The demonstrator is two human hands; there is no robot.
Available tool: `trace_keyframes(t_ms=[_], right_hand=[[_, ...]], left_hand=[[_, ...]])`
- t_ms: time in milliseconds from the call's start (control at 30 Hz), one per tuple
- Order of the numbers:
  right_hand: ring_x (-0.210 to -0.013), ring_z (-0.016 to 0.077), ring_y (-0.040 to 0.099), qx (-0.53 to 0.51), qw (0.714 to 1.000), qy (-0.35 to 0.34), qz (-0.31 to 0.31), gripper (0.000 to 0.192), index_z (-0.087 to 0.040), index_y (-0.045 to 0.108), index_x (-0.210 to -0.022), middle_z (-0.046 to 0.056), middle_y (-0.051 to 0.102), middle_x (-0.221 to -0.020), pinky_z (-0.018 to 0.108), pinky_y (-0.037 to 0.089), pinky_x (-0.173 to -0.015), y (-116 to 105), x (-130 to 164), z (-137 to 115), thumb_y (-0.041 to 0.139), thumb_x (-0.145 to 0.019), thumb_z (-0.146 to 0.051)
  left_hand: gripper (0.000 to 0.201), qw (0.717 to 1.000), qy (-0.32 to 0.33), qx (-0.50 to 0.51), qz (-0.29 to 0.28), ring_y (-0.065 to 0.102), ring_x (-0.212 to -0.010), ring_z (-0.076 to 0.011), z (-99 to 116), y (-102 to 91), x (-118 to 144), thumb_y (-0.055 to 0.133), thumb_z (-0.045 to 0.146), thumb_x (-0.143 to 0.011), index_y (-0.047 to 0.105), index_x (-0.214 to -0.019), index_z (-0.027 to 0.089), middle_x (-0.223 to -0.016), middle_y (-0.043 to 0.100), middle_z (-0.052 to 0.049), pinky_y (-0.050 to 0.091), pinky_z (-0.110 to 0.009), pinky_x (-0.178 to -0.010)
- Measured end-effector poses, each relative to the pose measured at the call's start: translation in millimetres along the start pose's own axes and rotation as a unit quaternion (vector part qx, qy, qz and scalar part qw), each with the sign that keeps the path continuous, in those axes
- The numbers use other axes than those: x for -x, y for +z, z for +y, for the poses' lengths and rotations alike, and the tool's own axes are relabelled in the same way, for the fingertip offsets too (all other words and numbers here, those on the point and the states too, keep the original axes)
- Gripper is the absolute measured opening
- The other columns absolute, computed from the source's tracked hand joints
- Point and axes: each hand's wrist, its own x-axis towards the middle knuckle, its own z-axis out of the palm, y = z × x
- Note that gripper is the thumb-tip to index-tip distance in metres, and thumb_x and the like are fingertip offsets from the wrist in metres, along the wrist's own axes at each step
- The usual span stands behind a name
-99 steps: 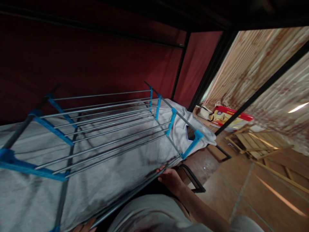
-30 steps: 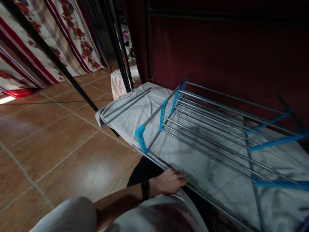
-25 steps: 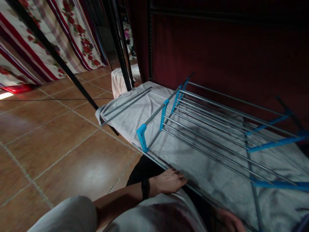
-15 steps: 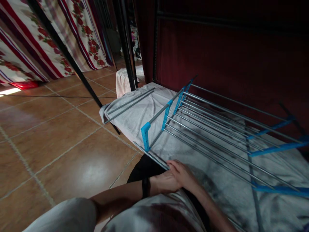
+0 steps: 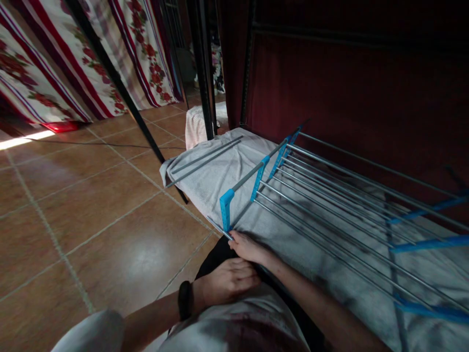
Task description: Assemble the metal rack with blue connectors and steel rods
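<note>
From the head view, the right hand [image 5: 249, 247] closes its fingers narrowly on the near end of a thin metal rod [image 5: 220, 228], beside the blue plastic connector [image 5: 225, 208] of the wire shoe rack [image 5: 330, 200] lying on a grey cloth [image 5: 216, 181]. The left hand [image 5: 227, 282], wearing a black wristband [image 5: 185, 305], rests loosely curled on the person's lap, holding nothing.
</note>
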Motion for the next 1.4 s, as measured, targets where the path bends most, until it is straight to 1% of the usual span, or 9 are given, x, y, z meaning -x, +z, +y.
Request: trace_keyframes(t_ms=[67, 133, 200, 400, 500, 800, 1100, 1267, 1400], right_hand=[[-0.101, 0.0191, 0.060, 0.005, 1.000, -0.011, -0.002, 0.022, -0.019, 0.056, -0.110, 0.008, 0.067, -0.106, 0.029, 0.042, -0.087, 0.2, 1.4, -1.2, 0.046, -0.090, -0.018], [-0.100, 0.0196, 0.061, 0.010, 1.000, -0.018, 0.005, 0.023, -0.019, 0.056, -0.112, 0.008, 0.067, -0.106, 0.028, 0.042, -0.085, 1.0, 1.7, -1.4, 0.046, -0.091, -0.021], [-0.095, 0.0193, 0.062, 0.003, 1.000, -0.013, 0.018, 0.025, -0.019, 0.056, -0.115, 0.007, 0.067, -0.101, 0.027, 0.042, -0.082, 2.7, 1.3, -1.3, 0.045, -0.093, -0.026], [-0.089, 0.0206, 0.063, 0.011, 0.999, -0.006, 0.037, 0.028, -0.019, 0.059, -0.113, 0.008, 0.068, -0.098, 0.029, 0.042, -0.077, 7.5, -1.7, 0.3, 0.037, -0.097, -0.028], [-0.092, 0.0207, 0.062, 0.014, 0.999, -0.007, 0.042, 0.027, -0.020, 0.058, -0.115, 0.008, 0.067, -0.103, 0.029, 0.041, -0.077, 5.6, -4.5, 1.1, 0.039, -0.097, -0.027], [-0.070, 0.0160, 0.058, -0.052, 0.998, 0.018, 0.010, 0.026, -0.022, 0.061, -0.109, 0.000, 0.063, -0.077, 0.026, 0.040, -0.066, 7.5, -14.9, 7.7, 0.039, -0.096, -0.026], [-0.096, 0.0199, 0.063, 0.018, 0.999, 0.033, -0.008, 0.036, -0.024, 0.050, -0.130, 0.006, 0.065, -0.116, 0.028, 0.043, -0.079, -3.3, -17.6, 1.3, 0.038, -0.097, -0.028], [-0.095, 0.0178, 0.063, -0.010, 0.999, 0.034, 0.005, 0.034, -0.024, 0.054, -0.126, 0.004, 0.067, -0.109, 0.026, 0.044, -0.079, -5.8, -18.2, -3.3, 0.036, -0.099, -0.032], [-0.104, 0.0195, 0.062, 0.018, 0.999, 0.026, 0.040, 0.036, -0.028, 0.051, -0.132, 0.004, 0.065, -0.120, 0.028, 0.043, -0.085, -4.0, -19.5, -3.9, 0.036, -0.100, -0.036]], left_hand=[[0.033, 0.979, -0.147, 0.047, 0.131, 0.061, -0.089, -0.0192, -17.0, -14.3, 24.1, 0.034, 0.032, -0.098, 0.064, -0.098, 0.018, -0.090, 0.066, -0.009, 0.048, -0.033, -0.086], [0.030, 0.903, -0.310, 0.099, 0.282, 0.060, -0.089, -0.0188, -38.0, -25.6, 32.8, 0.036, 0.037, -0.098, 0.060, -0.097, 0.018, -0.092, 0.064, -0.007, 0.049, -0.033, -0.084], [0.029, 0.847, -0.372, 0.159, 0.344, 0.059, -0.099, -0.0197, -59.6, -31.7, 26.9, 0.045, 0.042, -0.094, 0.056, -0.106, 0.018, -0.105, 0.063, -0.007, 0.049, -0.033, -0.090], [0.043, 0.878, -0.326, 0.282, 0.211, 0.060, -0.105, -0.0238, -97.6, -24.5, -0.3, 0.043, 0.051, -0.092, 0.062, -0.105, 0.015, -0.109, 0.067, -0.011, 0.046, -0.039, -0.099], [0.044, 0.880, -0.324, 0.287, 0.196, 0.062, -0.099, -0.0229, -103.2, -23.0, 1.7, 0.041, 0.051, -0.094, 0.063, -0.105, 0.014, -0.105, 0.069, -0.009, 0.047, -0.037, -0.095], [0.045, 0.886, -0.319, 0.289, 0.172, 0.062, -0.094, -0.0216, -109.3, -33.8, 0.0, 0.042, 0.052, -0.093, 0.062, -0.104, 0.013, -0.102, 0.068, -0.009, 0.049, -0.034, -0.090], [0.045, 0.909, -0.296, 0.256, 0.141, 0.061, -0.094, -0.0211, -122.6, -35.4, 2.7, 0.038, 0.053, -0.094, 0.062, -0.101, 0.015, -0.100, 0.067, -0.009, 0.049, -0.034, -0.091], [0.046, 0.922, -0.293, 0.221, 0.121, 0.061, -0.090, -0.0206, -126.3, -40.4, 3.1, 0.036, 0.053, -0.094, 0.061, -0.099, 0.015, -0.095, 0.067, -0.008, 0.050, -0.034, -0.089], [0.045, 0.925, -0.294, 0.211, 0.117, 0.061, -0.092, -0.0208, -130.4, -40.1, 4.3, 0.037, 0.052, -0.094, 0.061, -0.101, 0.015, -0.097, 0.067, -0.008, 0.050, -0.034, -0.089]])
